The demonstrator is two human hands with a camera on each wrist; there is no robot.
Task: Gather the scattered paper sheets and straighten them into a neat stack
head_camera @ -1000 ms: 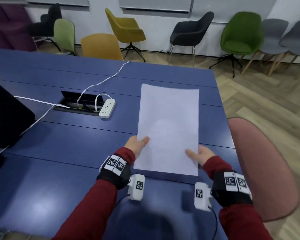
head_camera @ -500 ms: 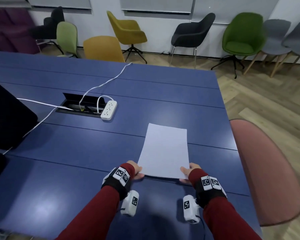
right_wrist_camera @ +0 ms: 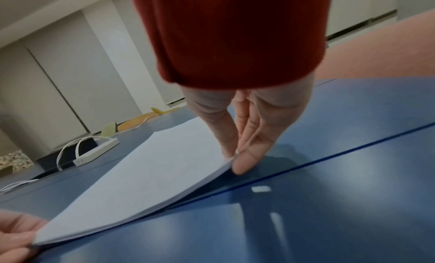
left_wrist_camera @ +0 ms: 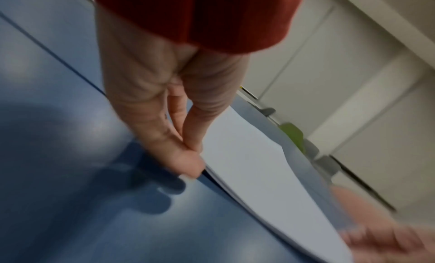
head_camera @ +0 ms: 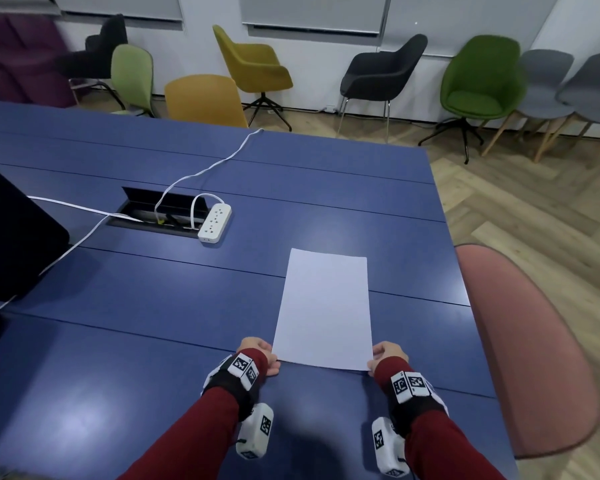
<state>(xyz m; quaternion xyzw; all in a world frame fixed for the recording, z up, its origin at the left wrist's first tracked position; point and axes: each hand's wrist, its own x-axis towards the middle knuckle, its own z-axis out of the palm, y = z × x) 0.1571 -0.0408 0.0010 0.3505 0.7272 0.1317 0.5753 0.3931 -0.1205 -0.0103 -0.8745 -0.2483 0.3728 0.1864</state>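
A squared-up stack of white paper sheets (head_camera: 324, 310) lies lengthwise on the blue table (head_camera: 153, 299), its near edge lifted slightly off the surface. My left hand (head_camera: 262, 355) pinches the stack's near left corner (left_wrist_camera: 212, 161) between thumb and fingers. My right hand (head_camera: 385, 355) pinches the near right corner (right_wrist_camera: 226, 162) the same way. In the right wrist view the sheets (right_wrist_camera: 146, 170) bow a little between the two held corners, with their edges aligned.
A white power strip (head_camera: 214, 222) with cables lies beside an open cable hatch (head_camera: 153, 213) at the table's middle left. A black object (head_camera: 11, 233) sits at the left edge. A pink chair back (head_camera: 520, 341) stands close on the right. More chairs line the far wall.
The stack was held up tilted toward me a second ago; both hands have lowered it flat onto the table and drawn back to its near corners.
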